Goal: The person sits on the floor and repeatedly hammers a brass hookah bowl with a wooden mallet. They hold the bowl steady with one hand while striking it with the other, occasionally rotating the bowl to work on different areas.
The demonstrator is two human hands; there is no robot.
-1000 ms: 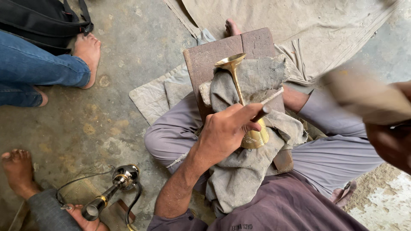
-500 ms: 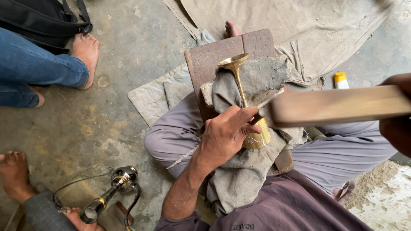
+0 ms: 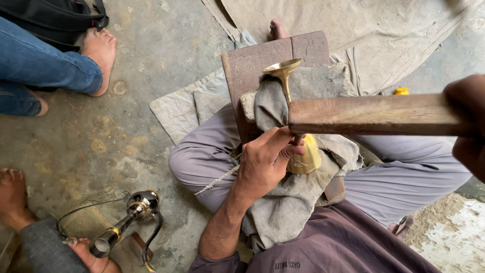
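At the far left of the floor (image 3: 151, 65) we see another person's bare feet, one below a blue trouser leg (image 3: 45, 63) at the top, one at the lower left. Near the bottom left corner a co-worker's hand (image 3: 93, 258) holds a dark metal fitting (image 3: 129, 217) with a shiny round head and thin wires looping from it.

Moving right, we come to the seated person's grey-clad knee and then our left hand (image 3: 265, 162). It is closed, fingers curled and thumb pressed in, around a thin tool whose shape we cannot make out, and it rests on the grey cloth (image 3: 288, 202) draped over the lap. The brass goblet-shaped piece (image 3: 298, 151) lies just to the right of that hand and touches the fingertips; its wide bell end sits beside the knuckles, while its slim stem runs up and away to a flared cup end near the top edge of the reddish-brown block (image 3: 252, 65) that bears the cloth.

Further right, a wooden mallet (image 3: 374, 115) lies level across the view, its blunt end directly above the left hand and over the stem. At the right edge our right hand (image 3: 467, 126) is wrapped tightly around it. A small yellow cap (image 3: 401, 91) shows just behind the wood, on the floor cloth (image 3: 353, 25).
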